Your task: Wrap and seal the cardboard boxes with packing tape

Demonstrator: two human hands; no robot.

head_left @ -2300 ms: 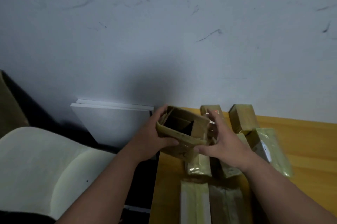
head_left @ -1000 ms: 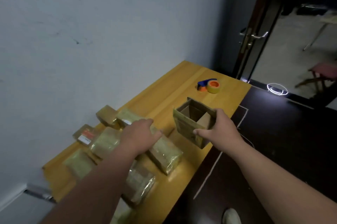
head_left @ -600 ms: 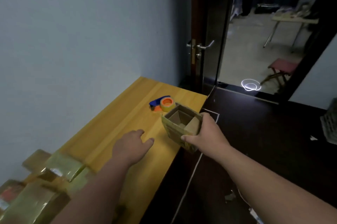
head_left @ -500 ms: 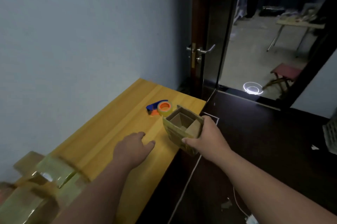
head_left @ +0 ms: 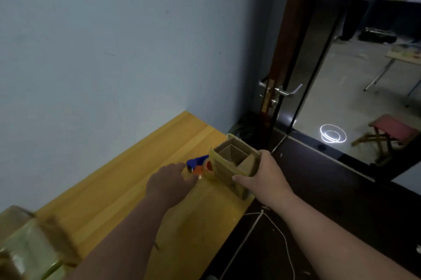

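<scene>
Your wooden table [head_left: 127, 191] abuts a smooth pale wall [head_left: 114, 52]; a door [head_left: 284, 56] stands at 1 o'clock. Your right hand [head_left: 265, 177] grasps the open cardboard box [head_left: 232, 166] at table's far edge. Your left hand [head_left: 169, 183], fingers relaxed, reaches the blue-orange tape dispenser [head_left: 200, 166] at the box's 9 o'clock.

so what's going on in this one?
A person is packing boxes at a wooden table. The right hand grips an open cardboard box, flaps not yet closed, at the table's far end. The left hand reaches for the blue and orange tape dispenser beside the box, fingertips at it but not gripping. Blurred wrapped boxes sit at the near left.
</scene>
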